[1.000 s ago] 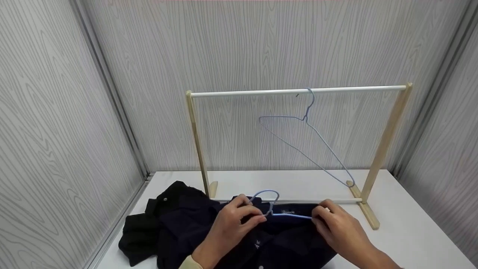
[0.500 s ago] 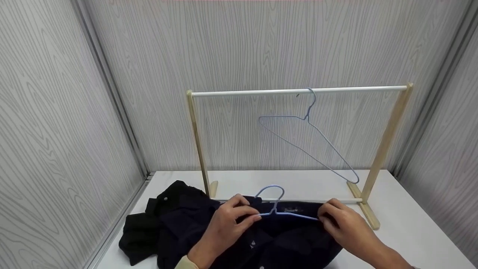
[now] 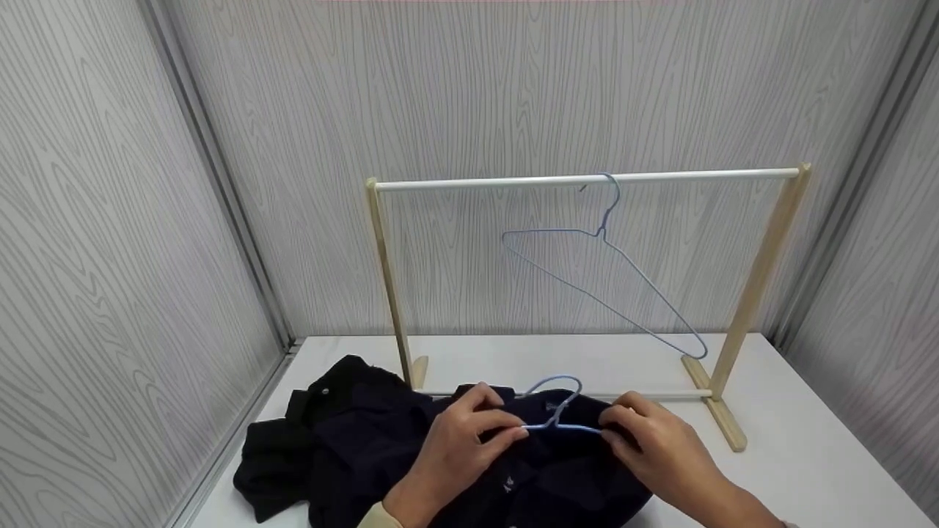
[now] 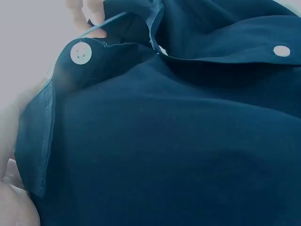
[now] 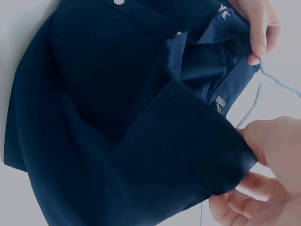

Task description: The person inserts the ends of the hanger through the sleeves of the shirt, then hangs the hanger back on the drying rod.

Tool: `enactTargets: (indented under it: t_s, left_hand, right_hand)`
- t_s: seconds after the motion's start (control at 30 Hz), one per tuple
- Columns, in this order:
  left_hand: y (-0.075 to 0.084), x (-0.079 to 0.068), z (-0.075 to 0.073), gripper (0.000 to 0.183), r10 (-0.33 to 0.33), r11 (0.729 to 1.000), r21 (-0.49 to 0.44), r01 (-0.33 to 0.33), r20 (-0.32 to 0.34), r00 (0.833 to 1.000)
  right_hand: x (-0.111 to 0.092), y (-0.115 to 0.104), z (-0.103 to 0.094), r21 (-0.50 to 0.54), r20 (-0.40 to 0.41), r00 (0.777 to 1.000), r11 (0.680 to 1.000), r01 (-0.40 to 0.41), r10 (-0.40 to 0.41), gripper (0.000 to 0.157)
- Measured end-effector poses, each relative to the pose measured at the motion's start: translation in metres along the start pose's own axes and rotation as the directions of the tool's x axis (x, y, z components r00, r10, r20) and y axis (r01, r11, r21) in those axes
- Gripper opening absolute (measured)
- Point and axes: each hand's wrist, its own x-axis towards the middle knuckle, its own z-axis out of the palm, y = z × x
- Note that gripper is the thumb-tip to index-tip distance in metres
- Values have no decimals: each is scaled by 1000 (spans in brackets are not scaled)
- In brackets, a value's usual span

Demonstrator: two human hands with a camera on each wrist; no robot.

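Note:
A dark navy button-up shirt lies bunched below both hands, its collar spread. A light blue wire clothes hanger lies across the neck opening, hook up. My left hand pinches the hanger's left shoulder between thumb and fingers, just left of the hook. My right hand grips the collar edge and the hanger's right shoulder; the wire beyond disappears under the cloth. In the right wrist view, the hanger runs behind the collar to the right hand. White buttons show on the shirt in the left wrist view.
A wooden rack with a white top rod stands at the back of the white table. A bare blue hanger hangs from the rod. Dark clothing is heaped at the left. Panelled walls enclose the table.
The held hanger has shifted right, with less of its right shoulder showing. The left hand has moved from the hook's base to the left shoulder. Lately the right hand has moved left.

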Motion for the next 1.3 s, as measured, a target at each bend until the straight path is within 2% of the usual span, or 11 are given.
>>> enactTargets:
  t_s: [0.2,0.4,0.6,0.77,0.87,0.93,1.0,1.1,1.2,1.27,1.3]
  left_hand:
    - [-1,0,-1,7,2,1000,-13,-2,-17,1000]
    - [-5,-1,-5,8,1,1000,-7,-1,-7,1000]
    - [-13,-2,-11,5,-8,1000,27,8,-20,1000]
    - [-17,-5,-14,5,-21,999,42,22,-15,1000]
    - [-19,-5,-14,4,-21,998,55,23,-36,999]
    - [-21,-5,-14,3,-21,997,69,25,-55,998]
    - [-23,-3,-14,4,-21,996,86,28,-74,997]
    - [-26,-1,-14,5,-34,995,94,43,-96,995]
    - [-30,1,-15,5,-54,994,92,64,-105,993]
    - [-33,2,-16,5,-67,993,91,76,-103,992]
    - [-35,2,-16,4,-73,992,92,83,-103,992]
  right_hand:
    - [3,-4,0,-93,-38,997,993,66,-69,16]
    - [5,0,1,-215,-94,981,965,149,-172,11]
    - [3,14,0,-257,-146,972,956,142,-183,6]
    - [2,17,2,-281,-147,968,947,158,-205,13]
    - [3,18,2,-275,-144,969,948,158,-203,10]
    - [3,18,1,-246,-132,975,958,145,-181,4]
    - [4,19,0,-180,-97,985,976,122,-141,6]
    - [3,20,-4,1,8,1000,1000,24,-24,17]
    - [2,25,-9,209,146,985,971,-118,89,34]
    - [2,30,-13,285,233,963,938,-198,133,40]
    - [2,33,-14,291,266,954,932,-218,140,41]
